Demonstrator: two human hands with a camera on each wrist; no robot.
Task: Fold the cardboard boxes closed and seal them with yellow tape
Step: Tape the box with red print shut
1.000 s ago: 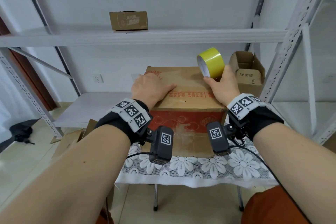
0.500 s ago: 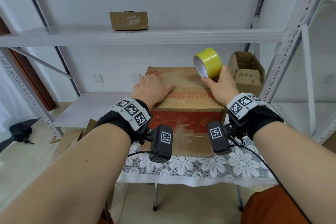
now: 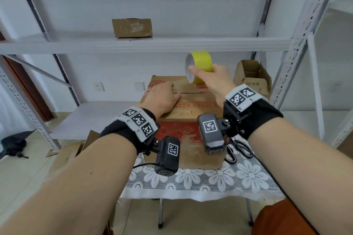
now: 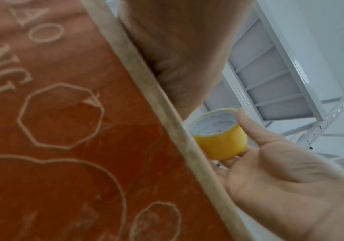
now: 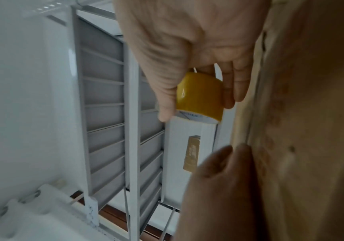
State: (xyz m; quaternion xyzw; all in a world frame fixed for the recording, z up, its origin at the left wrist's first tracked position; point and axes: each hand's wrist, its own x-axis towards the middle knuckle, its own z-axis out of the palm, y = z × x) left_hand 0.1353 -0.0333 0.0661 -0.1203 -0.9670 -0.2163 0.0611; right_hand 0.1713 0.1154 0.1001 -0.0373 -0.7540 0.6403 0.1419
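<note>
A brown cardboard box (image 3: 193,108) with a red printed front stands on the lace-covered table, its top flaps folded down with a dark seam across. My left hand (image 3: 162,97) lies flat on the left part of the top, fingers straight. My right hand (image 3: 214,79) holds a roll of yellow tape (image 3: 199,65) in the air above the box's far right side, thumb on the roll's inner rim and fingers round the outside. The left wrist view shows the tape (image 4: 218,133) beyond the box's red side (image 4: 63,130). The right wrist view shows the roll (image 5: 200,97) in my fingers.
Black-handled scissors (image 3: 238,149) lie on the table to the right of the box. An open small carton (image 3: 252,76) stands on the shelf behind at right. Another closed carton (image 3: 132,27) sits on the upper shelf. Flattened cardboard (image 3: 66,152) lies on the floor at left.
My right hand has lifted the yellow tape roll up and to the left, from the box's right edge to over its top. My left hand has stayed flat on the box.
</note>
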